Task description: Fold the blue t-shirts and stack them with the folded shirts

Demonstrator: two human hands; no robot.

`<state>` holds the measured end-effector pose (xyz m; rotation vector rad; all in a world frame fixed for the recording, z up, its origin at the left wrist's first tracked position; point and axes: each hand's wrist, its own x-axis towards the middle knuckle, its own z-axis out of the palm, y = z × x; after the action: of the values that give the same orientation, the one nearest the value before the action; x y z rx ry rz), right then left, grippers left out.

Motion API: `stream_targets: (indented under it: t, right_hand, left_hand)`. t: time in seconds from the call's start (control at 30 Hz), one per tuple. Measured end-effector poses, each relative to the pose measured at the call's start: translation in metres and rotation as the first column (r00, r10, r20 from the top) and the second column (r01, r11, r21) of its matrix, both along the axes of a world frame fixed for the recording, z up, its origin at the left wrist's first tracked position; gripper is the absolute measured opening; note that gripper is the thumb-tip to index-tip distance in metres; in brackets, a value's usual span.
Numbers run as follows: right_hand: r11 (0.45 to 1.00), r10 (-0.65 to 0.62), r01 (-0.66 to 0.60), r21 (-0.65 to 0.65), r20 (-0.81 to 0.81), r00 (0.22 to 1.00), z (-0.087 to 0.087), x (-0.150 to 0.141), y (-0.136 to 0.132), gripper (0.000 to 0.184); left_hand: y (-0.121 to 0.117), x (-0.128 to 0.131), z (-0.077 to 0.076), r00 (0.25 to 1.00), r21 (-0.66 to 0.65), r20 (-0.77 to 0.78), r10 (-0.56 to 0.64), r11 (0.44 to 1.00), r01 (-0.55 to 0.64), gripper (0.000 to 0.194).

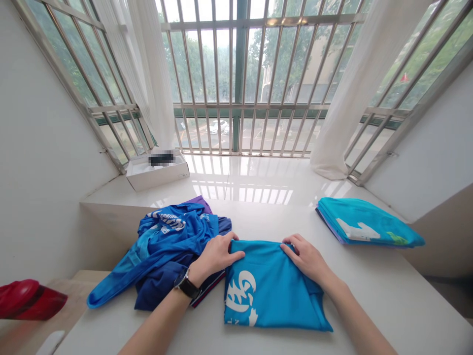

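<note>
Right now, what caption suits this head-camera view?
Left hand and right hand rest on a blue printed T-shirt on a white sill beside rumpled clothes.

A white gloss counter (373, 301) forms the work surface beneath the window, and its polished far section reflects the window bars. 1 open white cardboard box (158, 178) stands at the far left corner. 1 loose heap of blue garments (173, 236) with white print lies at the near left, with a navy garment (162, 291) at its base and a purple garment (199, 201) protruding at the rear. 1 folded cyan garment (266, 291) with white print lies just beside the heap. 1 folded cyan stack (369, 222), edged with purple underneath, lies well to the right. 1 white curtain hem (328, 165) rests on the far right section.
</note>
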<state>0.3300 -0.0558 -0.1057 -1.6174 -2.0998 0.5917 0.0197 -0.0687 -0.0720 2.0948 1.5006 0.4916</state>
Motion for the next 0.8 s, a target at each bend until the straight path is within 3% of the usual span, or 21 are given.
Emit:
stream_targets:
  t: [0.23, 0.43, 0.67, 0.8]
  right_hand:
    - [1.000, 0.004, -0.004, 0.011, -0.006, 1.000, -0.001, 0.001, 0.001, 0.039]
    - [1.000, 0.014, -0.014, 0.009, 0.000, 1.000, -0.002, 0.002, 0.001, 0.040]
    - [1.000, 0.010, -0.010, 0.015, -0.010, 1.000, -0.005, 0.003, 0.003, 0.040]
    - [1.000, 0.011, -0.011, 0.008, -0.003, 1.000, -0.006, 0.003, 0.003, 0.040]
  left_hand:
    - [0.001, -0.001, 0.002, 0.987, -0.082, 0.156, -0.038, 0.995, 0.051, 0.030]
    - [0.001, 0.000, 0.000, 0.981, -0.082, 0.189, -0.044, 0.995, 0.060, 0.026]
    - [-0.003, -0.003, 0.009, 0.985, -0.155, 0.150, -0.089, 0.982, 0.112, 0.054]
    - [-0.004, -0.005, 0.010, 0.986, -0.152, 0.140, -0.095, 0.982, 0.116, 0.057]
